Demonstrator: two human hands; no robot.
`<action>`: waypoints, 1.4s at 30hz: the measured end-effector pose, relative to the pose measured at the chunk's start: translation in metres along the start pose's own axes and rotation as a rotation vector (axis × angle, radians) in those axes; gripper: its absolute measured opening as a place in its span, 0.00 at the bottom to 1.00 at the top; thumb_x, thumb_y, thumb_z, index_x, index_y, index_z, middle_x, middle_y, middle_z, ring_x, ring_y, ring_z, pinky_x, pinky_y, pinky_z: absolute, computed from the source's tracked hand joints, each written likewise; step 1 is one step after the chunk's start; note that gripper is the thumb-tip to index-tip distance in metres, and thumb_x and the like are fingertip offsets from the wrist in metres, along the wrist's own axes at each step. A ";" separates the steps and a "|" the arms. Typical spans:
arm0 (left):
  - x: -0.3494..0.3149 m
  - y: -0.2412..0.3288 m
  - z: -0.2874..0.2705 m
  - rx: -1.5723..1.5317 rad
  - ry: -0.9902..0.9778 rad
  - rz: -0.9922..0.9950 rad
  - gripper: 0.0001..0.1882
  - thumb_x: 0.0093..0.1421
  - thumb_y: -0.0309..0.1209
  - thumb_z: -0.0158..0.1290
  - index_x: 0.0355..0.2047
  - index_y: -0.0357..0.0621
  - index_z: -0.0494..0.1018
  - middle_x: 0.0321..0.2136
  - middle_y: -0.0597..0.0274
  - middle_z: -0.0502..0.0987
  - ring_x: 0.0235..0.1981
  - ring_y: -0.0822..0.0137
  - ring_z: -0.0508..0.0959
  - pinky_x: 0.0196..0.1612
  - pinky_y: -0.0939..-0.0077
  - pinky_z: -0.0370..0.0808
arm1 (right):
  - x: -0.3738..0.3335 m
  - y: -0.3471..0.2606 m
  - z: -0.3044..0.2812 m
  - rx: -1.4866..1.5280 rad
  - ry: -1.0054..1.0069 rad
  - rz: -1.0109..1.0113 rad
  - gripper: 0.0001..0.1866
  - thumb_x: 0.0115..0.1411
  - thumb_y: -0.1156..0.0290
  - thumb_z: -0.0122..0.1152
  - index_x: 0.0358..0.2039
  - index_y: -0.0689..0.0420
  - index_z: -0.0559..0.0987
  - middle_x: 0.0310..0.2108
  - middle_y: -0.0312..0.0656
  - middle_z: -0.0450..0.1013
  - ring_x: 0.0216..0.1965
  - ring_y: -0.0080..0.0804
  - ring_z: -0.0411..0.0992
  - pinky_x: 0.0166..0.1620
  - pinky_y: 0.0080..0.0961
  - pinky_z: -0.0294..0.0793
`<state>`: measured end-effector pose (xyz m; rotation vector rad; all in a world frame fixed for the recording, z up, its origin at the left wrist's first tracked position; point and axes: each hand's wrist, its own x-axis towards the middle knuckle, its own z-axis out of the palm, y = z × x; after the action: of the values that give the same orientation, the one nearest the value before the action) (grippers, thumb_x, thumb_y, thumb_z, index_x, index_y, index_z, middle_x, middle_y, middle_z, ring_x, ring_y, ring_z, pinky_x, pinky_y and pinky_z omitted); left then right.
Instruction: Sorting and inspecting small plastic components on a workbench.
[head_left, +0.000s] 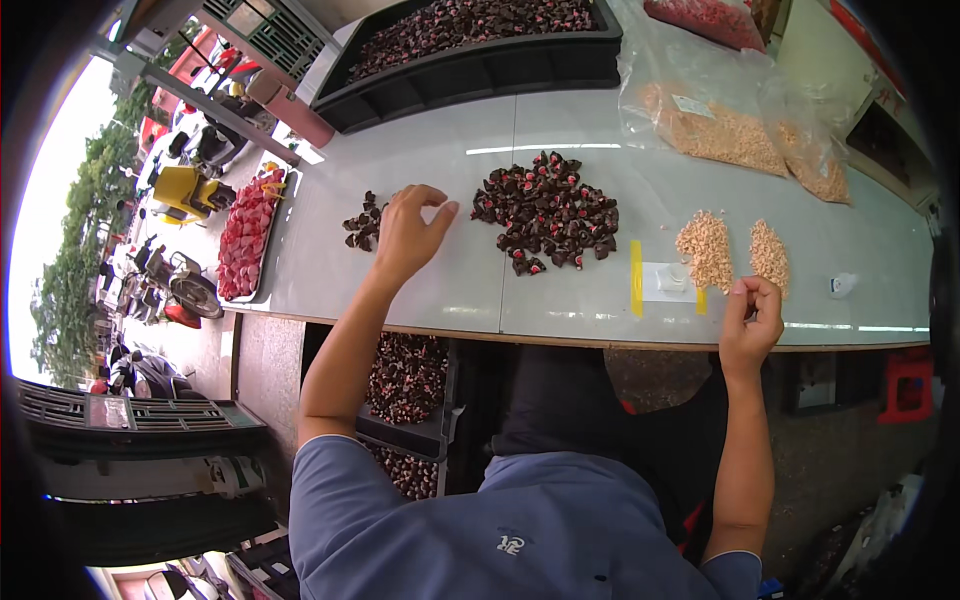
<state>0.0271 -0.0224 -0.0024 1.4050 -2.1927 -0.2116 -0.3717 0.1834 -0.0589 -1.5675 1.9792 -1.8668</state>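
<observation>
My left hand hovers over the table with thumb and fingers curved apart, and nothing shows between them. Beside it on the left lies a small group of dark brown pieces. A larger heap of dark brown pieces with pink-red spots is to its right. My right hand is pinched closed at the near end of two piles of beige granules, the larger pile and the narrower pile. What its fingertips hold, if anything, is too small to make out.
Yellow tape strips flank a small clear object on a white patch. Beyond lie a black tray of dark pieces, clear bags of beige granules and a pink bottle. A tray of red packets sits at the left edge.
</observation>
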 end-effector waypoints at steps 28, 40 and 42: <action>-0.021 0.128 0.005 -0.940 -0.711 0.046 0.10 0.62 0.17 0.54 0.44 0.33 0.77 0.46 0.55 0.76 0.40 0.66 0.82 0.40 0.75 0.80 | 0.003 -0.003 -0.004 0.069 -0.030 0.141 0.04 0.66 0.76 0.58 0.38 0.63 0.77 0.23 0.27 0.70 0.25 0.11 0.63 0.28 0.14 0.63; 0.001 0.152 0.081 -1.165 -1.227 0.022 0.10 0.69 0.27 0.53 0.47 0.33 0.76 0.42 0.57 0.80 0.40 0.69 0.82 0.42 0.76 0.80 | 0.008 -0.013 -0.027 -0.378 -0.312 -0.076 0.07 0.57 0.81 0.61 0.37 0.58 0.79 0.16 0.41 0.70 0.16 0.33 0.69 0.22 0.29 0.65; 0.001 0.150 0.081 -1.167 -1.234 -0.018 0.10 0.68 0.25 0.54 0.47 0.33 0.77 0.42 0.57 0.81 0.40 0.69 0.83 0.42 0.78 0.80 | 0.008 -0.014 -0.027 -0.423 -0.311 -0.064 0.07 0.57 0.81 0.60 0.37 0.57 0.79 0.15 0.41 0.69 0.16 0.33 0.69 0.22 0.30 0.65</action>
<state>-0.1339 0.0324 -0.0113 0.5408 -1.9922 -2.3737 -0.3828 0.2010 -0.0359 -1.8956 2.2884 -1.1670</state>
